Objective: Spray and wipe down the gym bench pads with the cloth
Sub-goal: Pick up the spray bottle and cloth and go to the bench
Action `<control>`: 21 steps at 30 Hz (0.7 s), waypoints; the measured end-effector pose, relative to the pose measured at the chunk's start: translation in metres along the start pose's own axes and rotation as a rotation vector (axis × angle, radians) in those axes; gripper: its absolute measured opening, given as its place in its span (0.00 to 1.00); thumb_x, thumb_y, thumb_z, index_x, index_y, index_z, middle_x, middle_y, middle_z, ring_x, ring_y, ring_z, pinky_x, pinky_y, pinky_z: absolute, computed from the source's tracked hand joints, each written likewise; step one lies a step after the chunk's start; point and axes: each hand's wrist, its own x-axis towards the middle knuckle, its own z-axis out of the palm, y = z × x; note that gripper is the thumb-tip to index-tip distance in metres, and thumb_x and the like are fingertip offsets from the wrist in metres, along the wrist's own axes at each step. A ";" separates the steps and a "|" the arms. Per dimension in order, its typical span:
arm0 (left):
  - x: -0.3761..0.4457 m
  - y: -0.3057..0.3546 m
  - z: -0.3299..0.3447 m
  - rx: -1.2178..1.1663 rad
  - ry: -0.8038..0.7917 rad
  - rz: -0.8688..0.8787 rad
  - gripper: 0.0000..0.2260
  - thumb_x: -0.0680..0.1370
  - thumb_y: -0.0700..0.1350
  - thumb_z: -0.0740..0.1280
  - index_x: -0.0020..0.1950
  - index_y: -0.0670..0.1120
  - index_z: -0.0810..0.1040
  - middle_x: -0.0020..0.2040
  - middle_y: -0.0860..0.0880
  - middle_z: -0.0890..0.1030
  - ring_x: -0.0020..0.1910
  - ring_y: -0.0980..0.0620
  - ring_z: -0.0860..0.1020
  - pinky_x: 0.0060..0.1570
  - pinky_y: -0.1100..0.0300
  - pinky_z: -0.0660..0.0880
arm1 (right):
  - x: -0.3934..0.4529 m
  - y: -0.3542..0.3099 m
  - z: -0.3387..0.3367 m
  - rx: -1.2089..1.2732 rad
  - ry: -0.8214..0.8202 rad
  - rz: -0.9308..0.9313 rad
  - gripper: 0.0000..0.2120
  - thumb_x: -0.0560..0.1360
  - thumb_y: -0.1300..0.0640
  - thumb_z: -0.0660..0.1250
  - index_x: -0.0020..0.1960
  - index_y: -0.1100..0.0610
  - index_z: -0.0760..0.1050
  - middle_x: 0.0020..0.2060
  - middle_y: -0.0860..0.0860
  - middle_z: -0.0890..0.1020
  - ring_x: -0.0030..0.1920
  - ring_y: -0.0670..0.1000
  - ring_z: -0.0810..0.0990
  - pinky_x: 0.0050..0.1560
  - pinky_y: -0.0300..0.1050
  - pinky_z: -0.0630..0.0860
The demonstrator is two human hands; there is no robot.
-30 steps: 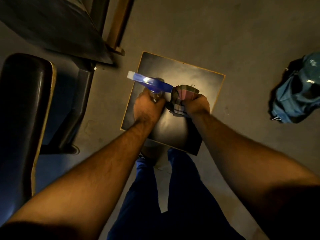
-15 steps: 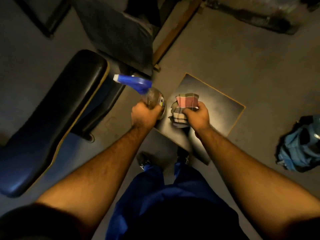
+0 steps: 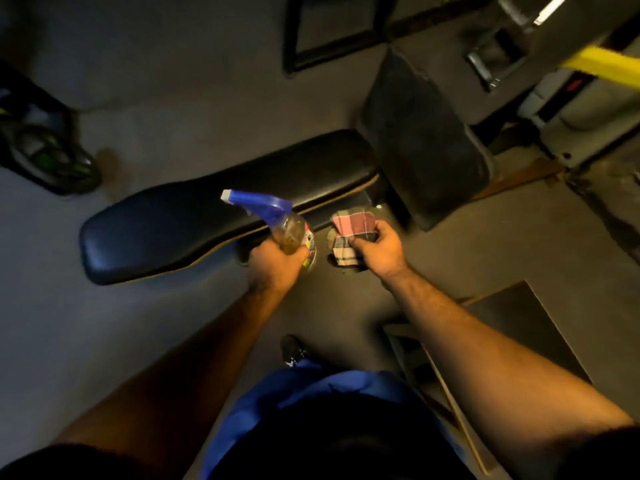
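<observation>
A long black bench pad [image 3: 194, 223] lies across the middle of the view, with a second dark upright pad [image 3: 426, 133] at its right end. My left hand [image 3: 277, 265] grips a clear spray bottle [image 3: 294, 233] with a blue trigger head, its nozzle pointing left over the long pad's near edge. My right hand [image 3: 381, 247] holds a folded plaid cloth [image 3: 349, 233] just right of the bottle, in front of the pad's near edge and above the floor.
A dark square board [image 3: 519, 327] lies on the floor at lower right. Another person's green and black shoe [image 3: 52, 161] stands at far left. Metal machine frame and a yellow bar [image 3: 602, 64] fill the upper right. My own shoe [image 3: 292, 349] is below the hands.
The view has swung from the square floor board to the bench; the pad now lies straight ahead of my hands. Both hands keep their hold on bottle and cloth.
</observation>
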 end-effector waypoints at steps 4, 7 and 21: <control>0.055 -0.028 -0.052 -0.019 -0.022 -0.115 0.14 0.75 0.52 0.71 0.58 0.50 0.77 0.49 0.53 0.80 0.44 0.58 0.78 0.43 0.61 0.76 | 0.028 -0.034 0.071 0.003 -0.108 0.054 0.15 0.73 0.63 0.74 0.54 0.48 0.75 0.52 0.53 0.85 0.53 0.55 0.85 0.57 0.61 0.82; 0.090 -0.038 -0.073 -0.018 0.058 -0.143 0.09 0.75 0.51 0.71 0.53 0.52 0.76 0.47 0.53 0.79 0.45 0.56 0.78 0.45 0.59 0.77 | 0.057 -0.050 0.108 -0.030 -0.168 0.068 0.16 0.74 0.62 0.74 0.57 0.49 0.74 0.53 0.53 0.84 0.54 0.55 0.84 0.59 0.61 0.81; 0.312 -0.049 -0.064 -0.002 0.158 -0.356 0.12 0.76 0.56 0.68 0.52 0.50 0.74 0.44 0.53 0.77 0.38 0.56 0.74 0.43 0.61 0.68 | 0.283 -0.104 0.245 -0.029 -0.603 0.288 0.17 0.76 0.63 0.71 0.64 0.59 0.75 0.49 0.60 0.83 0.39 0.55 0.86 0.40 0.51 0.83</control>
